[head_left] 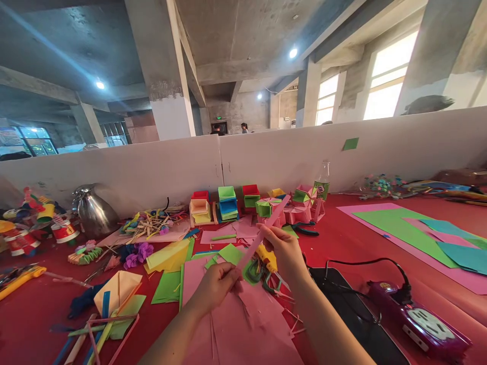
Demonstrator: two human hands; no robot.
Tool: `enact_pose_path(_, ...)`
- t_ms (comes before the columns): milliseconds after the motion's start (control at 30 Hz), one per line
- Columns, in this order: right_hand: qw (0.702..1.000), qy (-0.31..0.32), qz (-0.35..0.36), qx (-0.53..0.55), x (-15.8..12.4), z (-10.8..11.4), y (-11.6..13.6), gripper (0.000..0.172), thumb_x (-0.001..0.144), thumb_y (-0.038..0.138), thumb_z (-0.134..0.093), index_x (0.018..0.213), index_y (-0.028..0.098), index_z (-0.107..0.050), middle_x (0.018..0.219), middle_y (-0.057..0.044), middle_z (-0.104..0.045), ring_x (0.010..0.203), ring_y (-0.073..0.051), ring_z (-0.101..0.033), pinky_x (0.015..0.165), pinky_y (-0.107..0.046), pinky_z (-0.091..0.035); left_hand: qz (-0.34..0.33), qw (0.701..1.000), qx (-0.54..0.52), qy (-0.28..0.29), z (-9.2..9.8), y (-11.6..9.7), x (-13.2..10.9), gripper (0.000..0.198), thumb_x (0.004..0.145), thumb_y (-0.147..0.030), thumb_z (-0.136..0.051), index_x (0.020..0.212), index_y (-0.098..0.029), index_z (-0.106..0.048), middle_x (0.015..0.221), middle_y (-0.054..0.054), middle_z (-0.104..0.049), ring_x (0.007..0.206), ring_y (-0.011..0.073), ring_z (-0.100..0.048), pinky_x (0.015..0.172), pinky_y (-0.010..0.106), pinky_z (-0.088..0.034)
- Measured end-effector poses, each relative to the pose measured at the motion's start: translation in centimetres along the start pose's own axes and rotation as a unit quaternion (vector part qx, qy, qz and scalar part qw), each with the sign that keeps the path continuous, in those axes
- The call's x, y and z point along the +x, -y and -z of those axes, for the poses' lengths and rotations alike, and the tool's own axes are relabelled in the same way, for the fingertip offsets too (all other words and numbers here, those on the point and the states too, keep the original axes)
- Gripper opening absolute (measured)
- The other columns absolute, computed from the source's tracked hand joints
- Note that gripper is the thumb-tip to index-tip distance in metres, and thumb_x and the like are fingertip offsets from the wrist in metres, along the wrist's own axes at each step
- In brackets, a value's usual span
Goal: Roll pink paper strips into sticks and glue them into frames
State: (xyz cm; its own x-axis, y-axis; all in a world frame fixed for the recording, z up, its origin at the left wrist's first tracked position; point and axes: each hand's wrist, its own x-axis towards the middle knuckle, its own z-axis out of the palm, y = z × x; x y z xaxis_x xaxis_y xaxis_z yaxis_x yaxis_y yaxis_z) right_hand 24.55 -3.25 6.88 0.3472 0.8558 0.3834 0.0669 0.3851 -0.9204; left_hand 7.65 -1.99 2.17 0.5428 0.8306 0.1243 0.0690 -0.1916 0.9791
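Observation:
Both my hands hold one long pink paper strip slanting up to the right above the red table. My left hand pinches its lower end, fingers closed. My right hand grips it near the middle, fingers closed. Below the hands lie pink paper sheets and scissors with green and yellow handles. Folded paper boxes in red, green, blue and yellow stand in a row behind.
A purple power strip with a black cable lies at right beside a black tablet. Large green and pink sheets cover the right. A metal kettle, sticks, paper flowers and cups sit left. A white partition backs the table.

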Motion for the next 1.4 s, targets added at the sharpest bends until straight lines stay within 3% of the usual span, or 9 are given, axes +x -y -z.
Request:
enact_pose_path(167, 0.997, -0.004, 0.08, -0.017, -0.7, -0.6, 0.3, 0.025, 0.076, 0.04, -0.056, 0.075, 0.018, -0.069, 0.065, -0.003, -0.056, 0.058, -0.013, -0.049, 0.054, -0.025, -0.041, -0.124, 0.964, 0.051, -0.228, 0.3, -0.6, -0.2, 0.029, 0.07, -0.045, -0.064, 0.085, -0.02, -0.066, 0.089, 0.008, -0.063, 0.088, 0.0211, -0.055, 0.074, 0.027, -0.04)
enact_pose_path(400, 0.876, 0.259, 0.348, -0.209, -3.1, -3.7, -1.2, 0.032, 0.082, 0.008, -0.043, 0.096, 0.023, -0.067, 0.096, -0.006, -0.063, 0.089, -0.014, -0.058, 0.078, -0.026, -0.046, 0.004, 0.951, -0.278, -0.137, 2.3, -0.5, 0.5, 0.034, 0.07, -0.048, -0.063, 0.071, -0.014, -0.064, 0.065, 0.001, -0.057, 0.058, 0.0097, -0.048, 0.055, 0.021, -0.037)
enact_pose_path(500, 0.862, 0.295, 0.343, -0.229, -3.7, -4.3, -1.5, 0.036, 0.08, 0.004, -0.041, 0.097, 0.023, -0.067, 0.099, -0.006, -0.063, 0.094, -0.015, -0.057, 0.081, -0.027, -0.046, 0.003, 0.941, -0.299, -0.16, 2.9, -0.5, 0.8, 0.027, 0.06, -0.038, -0.074, 0.066, -0.014, -0.063, 0.06, -0.002, -0.055, 0.055, 0.0079, -0.046, 0.054, 0.02, -0.036)
enact_pose_path(600, 0.92, 0.23, 0.265, -0.172, -3.8, -4.5, -1.5, 0.033, 0.081, 0.009, -0.039, 0.1, 0.021, -0.064, 0.099, -0.007, -0.062, 0.088, -0.015, -0.059, 0.077, -0.027, -0.047, -0.007, 0.939, -0.292, -0.183, 3.0, -0.4, 1.0, 0.024, 0.058, -0.035, -0.074, 0.063, -0.014, -0.063, 0.06, -0.002, -0.056, 0.056, 0.0076, -0.047, 0.057, 0.02, -0.037)
enact_pose_path(833, 0.935, 0.234, 0.085, -0.251, -3.4, -4.7, -3.0, 0.03, 0.081, 0.03, -0.049, 0.055, 0.017, -0.058, 0.046, 0.004, -0.048, 0.044, -0.009, -0.043, 0.041, -0.019, -0.029, -0.029, 0.932, -0.269, -0.24, 3.1, 0.3, 1.3, 0.02, 0.061, -0.032, -0.073, 0.07, -0.016, -0.067, 0.061, -0.003, -0.057, 0.055, 0.0068, -0.044, 0.055, 0.019, -0.034)
enact_pose_path(1000, 0.929, 0.184, 0.142, -0.288, -3.0, -4.2, -3.1, 0.023, 0.082, 0.027, -0.049, 0.067, 0.02, -0.064, 0.059, 0.0, -0.06, 0.054, -0.013, -0.051, 0.051, -0.023, -0.035, -0.033, 0.935, -0.298, -0.191, 3.5, -0.8, 1.0, 0.031, 0.067, -0.042, -0.067, 0.081, -0.015, -0.066, 0.077, 0.002, -0.062, 0.061, 0.0083, -0.05, 0.057, 0.02, -0.039)
enact_pose_path(1133, 0.908, 0.187, 0.219, -0.303, -2.3, -3.5, -2.5, 0.021, 0.084, 0.019, -0.047, 0.085, 0.022, -0.067, 0.082, -0.004, -0.066, 0.079, -0.018, -0.055, 0.073, -0.029, -0.038, 0.093, 0.937, -0.333, -0.056, 4.2, -1.3, 0.4, 0.05, 0.073, -0.062, -0.05, 0.081, -0.014, -0.062, 0.062, 0.003, -0.059, 0.049, 0.0095, -0.051, 0.045, 0.02, -0.039)
enact_pose_path(1233, 0.892, 0.199, 0.253, -0.318, -1.9, -3.1, -2.4, 0.023, 0.083, 0.014, -0.049, 0.084, 0.025, -0.069, 0.088, -0.004, -0.067, 0.089, -0.02, -0.052, 0.082, -0.034, -0.035, 0.139, 0.962, -0.229, 0.047, 4.4, -1.2, -0.2, 0.042, 0.072, -0.056, -0.057, 0.079, -0.014, -0.06, 0.058, 0.003, -0.059, 0.046, 0.0108, -0.054, 0.042, 0.02, -0.037)
enact_pose_path(1400, 0.893, 0.185, 0.236, -0.335, -1.5, -2.6, -2.6, 0.019, 0.078, 0.013, -0.054, 0.077, 0.024, -0.069, 0.082, -0.004, -0.067, 0.088, -0.021, -0.052, 0.085, -0.036, -0.033, 0.125, 0.974, -0.174, 0.072, 4.0, -1.1, -0.3, 0.038, 0.07, -0.048, -0.063, 0.09, -0.016, -0.061, 0.068, 0.005, -0.064, 0.051, 0.0121, -0.058, 0.047, 0.021, -0.042)
